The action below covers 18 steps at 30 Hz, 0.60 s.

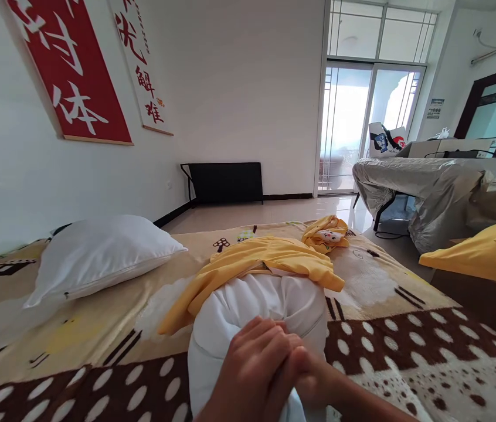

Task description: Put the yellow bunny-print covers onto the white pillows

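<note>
A white pillow [257, 305] stands bunched up on the bed in front of me, with a yellow pillowcase [265, 258] draped over its far end. My left hand [252, 363] lies over the pillow's near end, fingers curled and pressed against my right hand. My right hand [318, 381] comes in from the lower right and is mostly hidden behind the left; its fingers seem closed on the white fabric. A second white pillow [98, 252] lies flat at the left.
A patterned brown, beige and white blanket [406, 346] covers the bed. A yellow cloth [485, 252] sits at the right edge. Behind it stands a table under a silver cover [428, 181]. Red and white banners [72, 70] hang on the left wall.
</note>
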Tool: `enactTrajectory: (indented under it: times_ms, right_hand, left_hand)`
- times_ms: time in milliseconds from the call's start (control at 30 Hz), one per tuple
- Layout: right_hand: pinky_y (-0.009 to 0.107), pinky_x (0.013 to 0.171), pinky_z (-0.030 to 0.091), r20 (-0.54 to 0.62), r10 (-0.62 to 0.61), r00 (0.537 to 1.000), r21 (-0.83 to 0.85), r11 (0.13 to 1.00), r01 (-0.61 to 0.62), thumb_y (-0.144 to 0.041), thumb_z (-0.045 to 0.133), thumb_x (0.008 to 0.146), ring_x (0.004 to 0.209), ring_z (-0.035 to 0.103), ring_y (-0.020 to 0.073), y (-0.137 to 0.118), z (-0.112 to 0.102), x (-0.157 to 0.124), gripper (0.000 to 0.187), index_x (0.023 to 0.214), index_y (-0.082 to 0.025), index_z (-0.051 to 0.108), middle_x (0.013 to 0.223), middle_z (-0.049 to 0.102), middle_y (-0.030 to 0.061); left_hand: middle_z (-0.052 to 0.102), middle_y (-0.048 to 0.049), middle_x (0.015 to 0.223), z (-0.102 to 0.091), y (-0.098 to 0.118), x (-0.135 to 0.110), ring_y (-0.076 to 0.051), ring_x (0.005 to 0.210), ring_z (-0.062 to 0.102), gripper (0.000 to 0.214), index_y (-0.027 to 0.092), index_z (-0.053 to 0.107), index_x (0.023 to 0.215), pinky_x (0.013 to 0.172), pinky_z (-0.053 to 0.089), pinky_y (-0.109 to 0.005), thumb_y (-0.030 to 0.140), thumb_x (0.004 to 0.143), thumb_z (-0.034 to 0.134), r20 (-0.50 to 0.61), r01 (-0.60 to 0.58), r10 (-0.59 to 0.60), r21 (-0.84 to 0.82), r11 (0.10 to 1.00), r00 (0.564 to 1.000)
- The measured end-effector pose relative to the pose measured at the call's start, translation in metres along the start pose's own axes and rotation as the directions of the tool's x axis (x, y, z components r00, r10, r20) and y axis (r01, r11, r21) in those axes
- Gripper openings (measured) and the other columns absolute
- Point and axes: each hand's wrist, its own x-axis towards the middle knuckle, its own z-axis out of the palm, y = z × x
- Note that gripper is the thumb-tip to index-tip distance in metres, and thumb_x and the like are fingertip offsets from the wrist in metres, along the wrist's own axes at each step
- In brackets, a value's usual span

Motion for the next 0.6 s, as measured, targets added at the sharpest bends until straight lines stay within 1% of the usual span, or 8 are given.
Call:
enactTrajectory:
  times_ms: [67,133,200,267,367,467,533,600]
  right_hand:
    - [0.032,0.083,0.045,-0.032,0.047,0.998,0.034,0.998,-0.046,-0.041,0.047,0.078,0.076,0.056,0.0176,-0.002,-0.007,0.003,0.025,0.064,-0.022,0.046,0.073,0.06,0.0031]
    - [0.032,0.084,0.042,-0.041,0.083,0.996,0.073,0.994,-0.08,-0.041,0.051,0.078,0.078,0.056,0.0172,-0.002,-0.013,0.004,0.027,0.062,-0.02,0.047,0.072,0.06,0.0032]
    - [0.031,0.082,0.041,-0.038,0.097,0.995,0.117,0.989,-0.092,-0.044,0.054,0.078,0.078,0.056,0.017,0.0,-0.017,0.004,0.029,0.062,-0.019,0.049,0.073,0.06,0.0036]
    - [0.03,0.08,0.042,-0.014,0.096,0.995,0.138,0.986,-0.094,-0.047,0.054,0.077,0.079,0.055,0.017,0.003,-0.017,0.003,0.032,0.062,-0.019,0.05,0.074,0.06,0.0043]
    - [0.028,0.074,0.043,0.068,0.063,0.996,0.156,0.985,-0.073,-0.047,0.051,0.078,0.073,0.053,0.0151,0.006,-0.01,0.003,0.031,0.064,-0.019,0.049,0.07,0.058,0.0034]
    - [0.028,0.074,0.043,0.107,0.04,0.993,0.157,0.986,-0.057,-0.042,0.049,0.078,0.067,0.049,0.0133,0.008,-0.004,0.003,0.027,0.064,-0.02,0.047,0.064,0.053,0.001]
    - [0.029,0.075,0.042,0.1,0.038,0.994,0.134,0.99,-0.051,-0.038,0.049,0.077,0.065,0.047,0.013,0.008,-0.004,0.004,0.024,0.062,-0.02,0.045,0.062,0.051,0.0001]
    - [0.028,0.072,0.041,0.078,0.044,0.996,0.125,0.991,-0.054,-0.033,0.049,0.077,0.063,0.045,0.0123,0.005,-0.006,0.004,0.021,0.061,-0.02,0.044,0.061,0.048,-0.0008]
  left_hand:
    - [0.07,-0.0036,0.095,-0.025,-0.017,0.007,-0.016,0.091,0.063,0.027,0.025,0.064,0.106,0.09,0.049,-0.028,0.026,0.091,0.042,0.144,0.075,-0.065,-0.069,0.995,0.988]
    - [0.062,-0.0042,0.123,-0.042,-0.037,0.012,-0.019,0.115,0.056,0.037,0.027,0.055,0.126,0.102,0.042,-0.03,0.031,0.093,0.039,0.221,0.213,-0.192,-0.075,0.974,0.956]
    - [0.051,-0.0026,0.138,-0.044,-0.056,0.017,-0.02,0.129,0.045,0.04,0.029,0.052,0.13,0.11,0.035,-0.034,0.033,0.094,0.037,0.274,0.274,-0.241,-0.088,0.958,0.931]
    - [0.044,-0.0015,0.144,-0.033,-0.071,0.021,-0.02,0.135,0.036,0.041,0.03,0.05,0.132,0.115,0.026,-0.039,0.034,0.094,0.035,0.355,0.257,-0.2,-0.12,0.959,0.913]
    - [0.044,-0.001,0.144,-0.005,-0.081,0.026,-0.02,0.138,0.03,0.042,0.032,0.047,0.135,0.116,0.017,-0.044,0.036,0.095,0.033,0.516,0.231,-0.131,-0.134,0.964,0.846]
    - [0.056,0.0004,0.132,0.016,-0.081,0.029,-0.021,0.129,0.044,0.042,0.033,0.049,0.132,0.112,0.027,-0.043,0.031,0.095,0.031,0.567,0.205,-0.111,-0.105,0.973,0.816]
    - [0.067,-0.0001,0.114,0.024,-0.078,0.029,-0.02,0.111,0.058,0.04,0.031,0.061,0.121,0.103,0.037,-0.038,0.023,0.092,0.034,0.579,0.138,-0.082,-0.054,0.989,0.811]
    - [0.071,0.0003,0.092,0.027,-0.075,0.028,-0.019,0.094,0.063,0.035,0.027,0.071,0.096,0.093,0.043,-0.035,0.017,0.086,0.039,0.589,0.06,-0.061,0.022,0.998,0.806]
